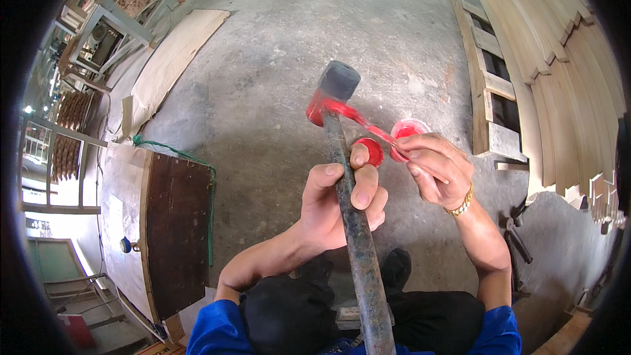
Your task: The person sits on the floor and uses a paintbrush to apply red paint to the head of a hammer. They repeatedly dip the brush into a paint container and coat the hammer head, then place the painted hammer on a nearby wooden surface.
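My left hand (322, 207) is closed round the dark, worn handle of a mallet (360, 250), which slants from my lap up to its head. One end of the head is black; the other is wet-looking red. Between the fingers of my right hand (442, 169) is a thin paintbrush (358, 118) coated in red. Its tip touches the red part of the mallet's head, by the handle. Beyond my right fingers sits a small round tub (413, 122) of red paint, partly hidden by that hand. A red-coated round lid (374, 152) shows behind my left fingertips.
On the left stands a wooden cabinet (174, 223) with green cord along its edge. A flat board (181, 59) lies farther off. To the right, a wooden pallet (490, 85) adjoins stacked pale planks (559, 105); a dark metal tool (519, 240) lies nearer.
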`<move>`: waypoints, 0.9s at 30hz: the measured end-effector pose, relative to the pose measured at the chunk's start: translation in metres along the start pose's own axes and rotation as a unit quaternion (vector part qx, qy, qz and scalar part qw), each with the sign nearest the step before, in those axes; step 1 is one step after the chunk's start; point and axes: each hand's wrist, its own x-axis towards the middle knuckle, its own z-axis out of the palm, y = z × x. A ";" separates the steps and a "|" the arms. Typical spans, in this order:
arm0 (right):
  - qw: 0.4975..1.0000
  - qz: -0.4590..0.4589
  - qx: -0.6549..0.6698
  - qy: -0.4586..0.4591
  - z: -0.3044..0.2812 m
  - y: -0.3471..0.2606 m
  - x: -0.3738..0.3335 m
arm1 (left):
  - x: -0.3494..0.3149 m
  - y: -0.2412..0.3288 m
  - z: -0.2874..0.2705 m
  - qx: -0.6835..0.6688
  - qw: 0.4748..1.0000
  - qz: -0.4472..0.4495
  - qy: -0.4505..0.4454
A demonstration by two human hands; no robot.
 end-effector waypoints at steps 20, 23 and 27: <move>0.998 -0.023 0.045 0.035 -0.003 -0.012 0.017 | 0.001 -0.005 -0.008 -0.003 0.999 0.004 0.038; 0.999 -0.035 0.020 0.014 0.004 -0.005 0.016 | 0.002 -0.008 -0.009 0.011 0.999 0.002 0.048; 0.999 -0.044 -0.005 -0.007 0.008 0.001 0.008 | 0.003 -0.008 -0.009 0.019 0.999 0.003 0.044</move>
